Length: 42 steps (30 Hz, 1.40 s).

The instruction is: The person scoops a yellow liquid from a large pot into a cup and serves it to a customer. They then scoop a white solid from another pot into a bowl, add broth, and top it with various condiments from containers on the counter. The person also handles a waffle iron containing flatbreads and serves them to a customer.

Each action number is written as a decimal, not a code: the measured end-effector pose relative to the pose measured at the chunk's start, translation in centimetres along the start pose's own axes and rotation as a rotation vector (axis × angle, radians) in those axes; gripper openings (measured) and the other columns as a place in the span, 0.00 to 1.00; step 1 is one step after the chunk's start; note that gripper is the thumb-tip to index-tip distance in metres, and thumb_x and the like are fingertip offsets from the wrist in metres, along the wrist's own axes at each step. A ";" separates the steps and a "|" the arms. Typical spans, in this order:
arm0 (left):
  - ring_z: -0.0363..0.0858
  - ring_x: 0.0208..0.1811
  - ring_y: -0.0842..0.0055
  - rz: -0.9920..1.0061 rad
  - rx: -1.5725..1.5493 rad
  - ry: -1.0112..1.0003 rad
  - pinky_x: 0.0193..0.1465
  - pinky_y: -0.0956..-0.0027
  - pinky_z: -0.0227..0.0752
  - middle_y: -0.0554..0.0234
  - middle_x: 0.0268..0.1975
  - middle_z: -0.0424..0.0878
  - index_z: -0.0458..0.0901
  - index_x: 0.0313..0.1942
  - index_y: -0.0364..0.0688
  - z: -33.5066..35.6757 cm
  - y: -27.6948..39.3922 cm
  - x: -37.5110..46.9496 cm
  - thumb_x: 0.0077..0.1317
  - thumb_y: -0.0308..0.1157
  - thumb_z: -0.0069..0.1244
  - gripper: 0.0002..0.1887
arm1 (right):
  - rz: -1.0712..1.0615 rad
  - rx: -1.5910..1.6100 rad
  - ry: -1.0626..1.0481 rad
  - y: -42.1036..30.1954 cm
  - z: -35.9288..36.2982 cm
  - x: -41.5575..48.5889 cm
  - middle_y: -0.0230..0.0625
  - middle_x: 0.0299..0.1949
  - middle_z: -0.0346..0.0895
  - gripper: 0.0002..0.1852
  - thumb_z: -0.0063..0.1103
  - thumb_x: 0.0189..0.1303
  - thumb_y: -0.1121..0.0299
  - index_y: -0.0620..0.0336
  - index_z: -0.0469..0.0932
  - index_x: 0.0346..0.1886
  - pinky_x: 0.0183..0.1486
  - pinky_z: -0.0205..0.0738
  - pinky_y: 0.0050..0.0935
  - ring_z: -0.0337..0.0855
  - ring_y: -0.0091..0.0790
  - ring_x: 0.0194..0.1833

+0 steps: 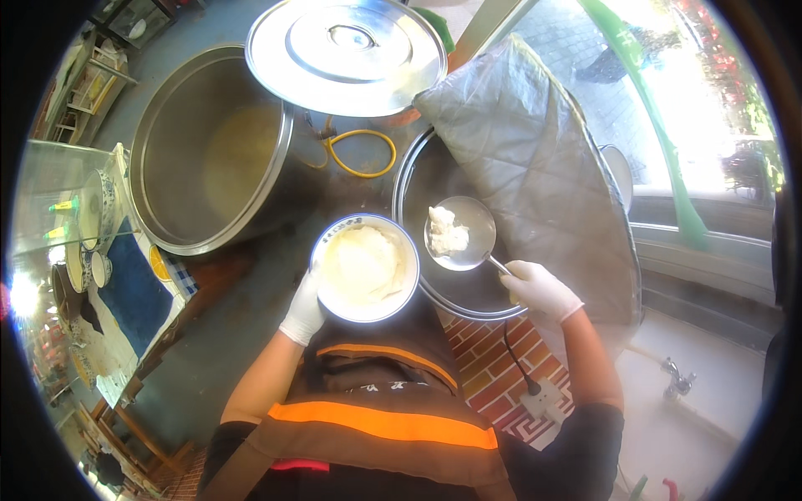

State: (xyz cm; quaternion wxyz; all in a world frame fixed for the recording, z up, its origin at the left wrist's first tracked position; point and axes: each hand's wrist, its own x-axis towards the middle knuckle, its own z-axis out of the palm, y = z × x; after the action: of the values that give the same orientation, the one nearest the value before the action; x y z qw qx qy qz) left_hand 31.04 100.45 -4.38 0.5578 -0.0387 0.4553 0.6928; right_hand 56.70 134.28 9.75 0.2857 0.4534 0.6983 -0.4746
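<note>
A white bowl with a blue rim [321,250] rests in my gloved left hand [305,308]. Soft white food [366,263] fills much of it. My gloved right hand [544,289] grips the handle of a metal skimmer or ladle [479,219], whose round head carries white lumps of food [447,232]. The ladle's head is just right of the bowl, above the mouth of a large metal pot [410,169]. A silvery quilted cover [551,163] lies over the right part of that pot. What is inside the pot is too dark to tell.
A second large steel pot [139,156] stands open at the left, with pale liquid inside. A round metal lid [269,37] is at the top. A yellow hose [393,153] loops between the pots. Bowls [101,269] stand on a table at the left; a power socket [542,396] is below right.
</note>
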 end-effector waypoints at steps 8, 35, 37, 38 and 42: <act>0.74 0.77 0.70 0.027 0.004 -0.124 0.81 0.64 0.64 0.53 0.76 0.77 0.68 0.78 0.33 2.2 1.9 0.1 0.87 0.51 0.45 0.33 | -0.087 -0.305 0.023 -8.0 2.0 -5.9 0.52 0.34 0.86 0.17 0.56 0.75 0.59 0.67 0.82 0.47 0.45 0.81 0.46 0.88 0.50 0.37; 0.69 0.82 0.59 0.278 -0.143 -0.040 0.84 0.55 0.63 0.49 0.82 0.69 0.61 0.83 0.38 -3.6 11.0 -5.8 0.88 0.56 0.37 0.37 | -0.078 -0.376 1.385 9.2 -12.7 3.6 0.62 0.42 0.84 0.11 0.54 0.81 0.62 0.62 0.74 0.47 0.45 0.76 0.63 0.85 0.71 0.44; 0.68 0.82 0.59 0.253 -0.213 -0.046 0.85 0.55 0.62 0.49 0.82 0.68 0.61 0.83 0.38 -7.0 11.7 -7.0 0.88 0.56 0.37 0.37 | -0.193 -0.294 1.360 6.3 -8.9 -1.0 0.63 0.42 0.83 0.11 0.53 0.82 0.63 0.63 0.75 0.48 0.46 0.77 0.61 0.83 0.72 0.46; 0.68 0.82 0.59 0.267 -0.226 -0.042 0.85 0.55 0.62 0.49 0.82 0.68 0.61 0.83 0.38 -8.1 12.8 -8.2 0.88 0.56 0.36 0.37 | -0.321 -0.221 1.274 2.8 -6.0 -3.7 0.61 0.42 0.83 0.11 0.53 0.82 0.63 0.63 0.75 0.49 0.45 0.77 0.58 0.85 0.68 0.46; 0.68 0.82 0.61 0.320 -0.210 -0.015 0.85 0.56 0.62 0.49 0.83 0.66 0.60 0.83 0.39 -12.5 15.8 -12.2 0.88 0.56 0.36 0.36 | -0.321 0.264 0.732 -5.7 4.8 -13.3 0.43 0.30 0.83 0.11 0.55 0.82 0.64 0.63 0.78 0.47 0.30 0.76 0.36 0.84 0.36 0.28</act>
State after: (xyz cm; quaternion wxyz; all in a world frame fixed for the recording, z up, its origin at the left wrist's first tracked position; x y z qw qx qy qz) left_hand 17.17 83.66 4.44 0.4369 -0.0186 0.3767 0.8166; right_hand 57.05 124.23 21.22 -0.1193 0.5104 0.7485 -0.4062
